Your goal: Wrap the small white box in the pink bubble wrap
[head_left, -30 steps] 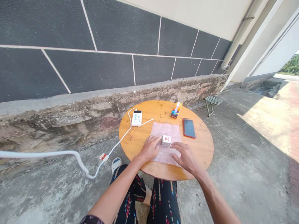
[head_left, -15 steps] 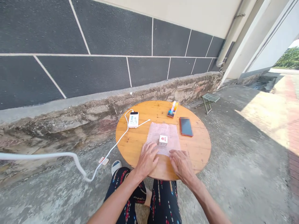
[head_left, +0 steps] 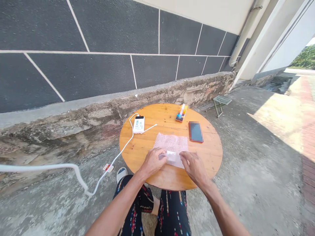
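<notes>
A pink translucent bubble-wrap sheet (head_left: 171,141) lies on the round wooden table (head_left: 140,164). The near part of the sheet is raised over the front of a small white box (head_left: 170,153), whose top edge still shows. My left hand (head_left: 155,160) pinches the sheet at the left of the box, thumb against fingers. At the right of the box, my right hand (head_left: 193,164) pinches the sheet's near edge between thumb and fingertips.
A white power bank (head_left: 139,125) with a white cable sits at the table's left. Toward the back stands a tape dispenser (head_left: 181,113), and a dark phone-like slab (head_left: 196,132) lies at the right. A folding stool (head_left: 220,102) stands beyond the table.
Both hands have closed on the wrap's near edge and lifted it against the box, which is now partly covered. The view has shifted slightly.
</notes>
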`<action>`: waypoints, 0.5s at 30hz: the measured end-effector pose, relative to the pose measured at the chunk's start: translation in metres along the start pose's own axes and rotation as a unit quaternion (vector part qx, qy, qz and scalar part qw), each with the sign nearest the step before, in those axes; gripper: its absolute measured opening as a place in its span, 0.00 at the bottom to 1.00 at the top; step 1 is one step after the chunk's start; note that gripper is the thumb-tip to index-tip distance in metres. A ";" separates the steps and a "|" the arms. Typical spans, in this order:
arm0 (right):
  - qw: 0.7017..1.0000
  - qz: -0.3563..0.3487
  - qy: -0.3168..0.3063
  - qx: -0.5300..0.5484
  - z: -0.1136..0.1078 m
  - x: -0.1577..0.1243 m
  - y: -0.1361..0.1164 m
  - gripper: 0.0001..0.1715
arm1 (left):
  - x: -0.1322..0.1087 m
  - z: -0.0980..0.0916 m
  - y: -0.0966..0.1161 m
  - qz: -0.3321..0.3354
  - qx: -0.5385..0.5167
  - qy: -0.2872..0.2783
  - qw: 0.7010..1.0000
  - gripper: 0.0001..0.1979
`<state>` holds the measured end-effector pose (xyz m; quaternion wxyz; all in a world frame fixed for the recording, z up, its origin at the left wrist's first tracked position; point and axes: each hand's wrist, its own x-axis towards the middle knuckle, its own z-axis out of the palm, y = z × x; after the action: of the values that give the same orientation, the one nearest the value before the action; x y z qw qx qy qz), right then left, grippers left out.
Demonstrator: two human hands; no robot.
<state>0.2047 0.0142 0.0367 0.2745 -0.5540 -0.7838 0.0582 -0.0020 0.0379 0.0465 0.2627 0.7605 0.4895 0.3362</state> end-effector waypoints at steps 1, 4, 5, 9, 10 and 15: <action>1.000 0.006 -0.003 0.004 0.002 0.005 0.003 0.13 | 0.003 0.001 -0.001 -0.020 -0.011 0.001 1.000 0.08; 0.999 0.033 -0.013 0.007 0.008 0.015 0.009 0.14 | 0.010 0.006 -0.003 -0.063 -0.039 0.007 0.997 0.07; 0.999 0.046 -0.017 0.006 0.010 0.016 0.011 0.14 | 0.012 0.008 -0.004 -0.072 -0.047 0.008 0.996 0.06; 0.995 0.091 -0.045 0.011 0.020 0.020 0.017 0.15 | 0.016 0.015 -0.008 -0.104 -0.068 0.024 0.992 0.04; 0.994 0.096 -0.050 0.015 0.022 0.021 0.019 0.16 | 0.017 0.017 -0.010 -0.109 -0.073 0.028 0.991 0.04; 0.997 0.071 -0.007 -0.017 0.024 0.018 0.021 0.16 | 0.021 0.021 -0.013 -0.126 -0.096 0.034 0.987 0.04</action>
<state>0.2066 0.0439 0.0151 0.2544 -0.6128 -0.7451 0.0677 0.0130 0.0611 0.0288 0.3575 0.6519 0.5561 0.3715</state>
